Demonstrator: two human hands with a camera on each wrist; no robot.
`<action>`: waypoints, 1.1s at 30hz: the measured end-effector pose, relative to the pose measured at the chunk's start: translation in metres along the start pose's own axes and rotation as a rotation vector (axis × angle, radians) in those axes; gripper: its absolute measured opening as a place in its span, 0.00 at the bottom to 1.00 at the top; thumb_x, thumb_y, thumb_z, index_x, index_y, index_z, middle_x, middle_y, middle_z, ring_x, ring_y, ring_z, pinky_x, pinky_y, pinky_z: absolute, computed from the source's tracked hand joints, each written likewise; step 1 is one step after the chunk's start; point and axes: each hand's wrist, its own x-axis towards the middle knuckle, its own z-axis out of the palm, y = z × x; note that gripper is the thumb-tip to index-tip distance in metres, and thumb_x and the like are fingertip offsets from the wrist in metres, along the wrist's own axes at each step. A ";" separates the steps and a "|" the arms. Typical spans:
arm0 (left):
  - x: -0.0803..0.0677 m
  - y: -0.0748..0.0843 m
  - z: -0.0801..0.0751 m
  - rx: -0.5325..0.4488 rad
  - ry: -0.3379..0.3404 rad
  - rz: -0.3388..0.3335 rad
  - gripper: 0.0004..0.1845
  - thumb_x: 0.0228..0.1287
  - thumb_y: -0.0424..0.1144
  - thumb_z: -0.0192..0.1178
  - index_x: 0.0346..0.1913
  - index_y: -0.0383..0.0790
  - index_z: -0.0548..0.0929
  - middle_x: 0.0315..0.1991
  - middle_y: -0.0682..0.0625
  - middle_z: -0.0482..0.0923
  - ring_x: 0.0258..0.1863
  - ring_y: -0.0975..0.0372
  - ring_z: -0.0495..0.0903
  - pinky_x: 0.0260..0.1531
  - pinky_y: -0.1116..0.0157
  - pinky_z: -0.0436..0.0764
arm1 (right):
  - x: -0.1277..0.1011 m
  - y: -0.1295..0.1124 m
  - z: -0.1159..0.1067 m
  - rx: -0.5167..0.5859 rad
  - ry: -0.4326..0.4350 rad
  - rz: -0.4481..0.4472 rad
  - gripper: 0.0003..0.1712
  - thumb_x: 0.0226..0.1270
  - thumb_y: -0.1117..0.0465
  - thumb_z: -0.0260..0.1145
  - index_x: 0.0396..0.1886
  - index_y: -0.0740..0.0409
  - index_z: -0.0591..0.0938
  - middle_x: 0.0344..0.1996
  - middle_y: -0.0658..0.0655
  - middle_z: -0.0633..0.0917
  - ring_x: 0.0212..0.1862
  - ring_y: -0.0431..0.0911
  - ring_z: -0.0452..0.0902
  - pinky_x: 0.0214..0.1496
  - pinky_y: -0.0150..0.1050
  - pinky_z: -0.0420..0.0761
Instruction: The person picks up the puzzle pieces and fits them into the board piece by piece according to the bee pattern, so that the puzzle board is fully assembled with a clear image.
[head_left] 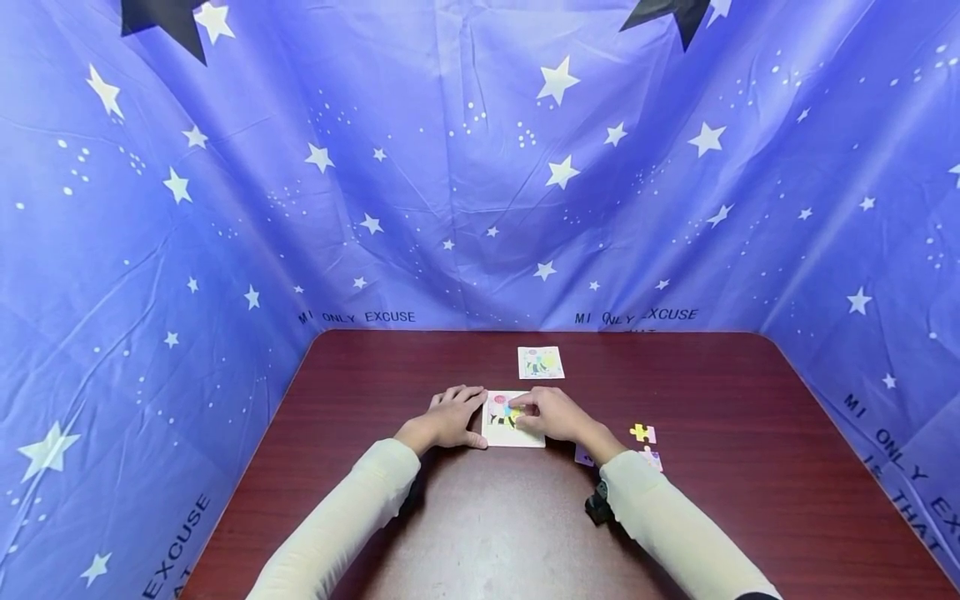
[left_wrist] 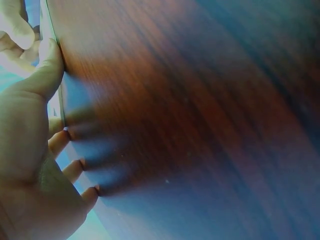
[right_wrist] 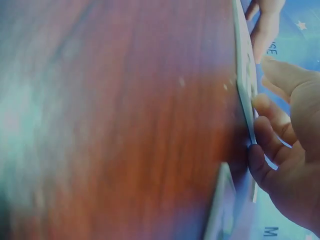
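In the head view a small white puzzle board (head_left: 513, 442) with a bee picture lies on the table between both hands. My left hand (head_left: 453, 418) rests at its left edge, fingers spread, with the thumb at the near corner and fingertips at the far one. In the left wrist view that thumb (left_wrist: 49, 62) lies against the board's edge while other fingertips rest on the table. My right hand (head_left: 558, 414) reaches over the board's right part, its fingertips on the picture. The right wrist view shows bent fingers (right_wrist: 270, 137) touching the board and the thumb apart; no piece shows between them.
A card with a similar bee picture (head_left: 540, 363) lies beyond the board. Right of the right forearm are a yellow-and-pink puzzle piece (head_left: 642, 433) and a pale purple one (head_left: 652, 458). Another purple piece (head_left: 583, 455) is partly under the right wrist. Starry blue curtains (head_left: 480, 167) surround the table.
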 end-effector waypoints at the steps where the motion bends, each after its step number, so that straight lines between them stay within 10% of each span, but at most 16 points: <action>1: -0.001 0.001 -0.001 0.007 0.002 0.000 0.53 0.59 0.63 0.68 0.80 0.41 0.59 0.80 0.46 0.57 0.79 0.42 0.55 0.70 0.38 0.60 | -0.002 0.001 -0.002 -0.007 0.002 -0.010 0.19 0.65 0.56 0.73 0.55 0.51 0.88 0.30 0.46 0.82 0.31 0.35 0.71 0.37 0.33 0.74; 33: 0.000 -0.002 0.004 -0.020 0.033 0.019 0.52 0.58 0.60 0.70 0.79 0.39 0.60 0.79 0.44 0.58 0.78 0.41 0.55 0.70 0.37 0.60 | -0.103 0.080 -0.070 -0.011 0.193 0.107 0.12 0.63 0.63 0.73 0.47 0.55 0.89 0.30 0.41 0.83 0.32 0.30 0.73 0.39 0.35 0.76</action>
